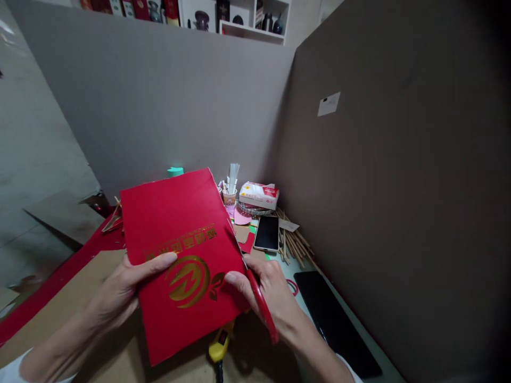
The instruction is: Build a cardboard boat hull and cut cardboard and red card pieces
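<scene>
A red card sheet point(175, 229) with gold lettering and a gold emblem is held up over the desk. My left hand point(128, 287) grips its lower left edge, thumb on top. My right hand point(271, 287) holds red-handled scissors point(261, 306) whose blades meet the sheet's right edge, thumb resting on the card. A yellow tool point(219, 346) lies under the sheet, partly hidden.
Brown cardboard point(80, 303) covers the near desk. Behind lie a phone point(267, 232), a tissue pack point(259, 194), a cup of pens point(230, 196), wooden sticks point(297, 242), paper scraps and a black tablet point(331, 319). Grey partition walls close in behind and at the right.
</scene>
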A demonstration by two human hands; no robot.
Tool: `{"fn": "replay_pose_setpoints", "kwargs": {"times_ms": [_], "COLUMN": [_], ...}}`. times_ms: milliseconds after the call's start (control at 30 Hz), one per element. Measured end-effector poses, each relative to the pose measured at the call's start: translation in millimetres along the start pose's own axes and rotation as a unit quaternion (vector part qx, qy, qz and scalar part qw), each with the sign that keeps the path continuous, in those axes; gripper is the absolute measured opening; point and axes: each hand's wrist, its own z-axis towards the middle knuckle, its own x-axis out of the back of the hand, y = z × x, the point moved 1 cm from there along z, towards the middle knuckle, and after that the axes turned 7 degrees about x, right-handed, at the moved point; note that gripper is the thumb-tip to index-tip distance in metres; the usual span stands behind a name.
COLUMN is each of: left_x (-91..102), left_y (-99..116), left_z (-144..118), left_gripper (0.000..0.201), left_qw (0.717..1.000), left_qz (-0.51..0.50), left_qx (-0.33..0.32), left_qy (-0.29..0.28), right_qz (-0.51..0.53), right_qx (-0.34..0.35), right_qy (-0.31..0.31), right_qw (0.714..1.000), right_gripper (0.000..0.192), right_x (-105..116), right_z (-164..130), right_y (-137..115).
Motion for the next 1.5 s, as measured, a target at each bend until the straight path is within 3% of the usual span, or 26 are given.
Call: {"fn": "replay_pose_setpoints", "kwargs": {"times_ms": [467, 800, 1067, 1500], "left_x": [5.5, 1.5, 3.0, -4.4], "left_y": [-1.6, -8.8, -12.3, -16.0], "left_z": [0.4, 0.7, 0.5, -6.6], "left_gripper": [0.078, 0.083, 0.085, 0.076], "left_qw": [1.000, 1.000, 1.000, 0.998], "left_qz": [0.017, 0.020, 0.026, 0.057], "left_qx": [0.002, 0.002, 0.015, 0.011], "left_qy": [-0.002, -0.009, -0.007, -0.016], "right_qz": [-0.012, 0.001, 0.022, -0.017], "right_qx": [0.008, 0.004, 0.014, -0.036], "right_qy": [0.005, -0.004, 0.002, -0.018], "right_qw": [1.000, 1.000, 1.000, 0.999], "right_gripper": [0.047, 0.039, 0.039, 0.047], "right_x": [0.5, 3.5, 5.3, 5.7], "right_z": [0.2, 0.8, -1.4, 0.8], "right_y": [-7.1, 6.8, -4.1, 4.8]}}
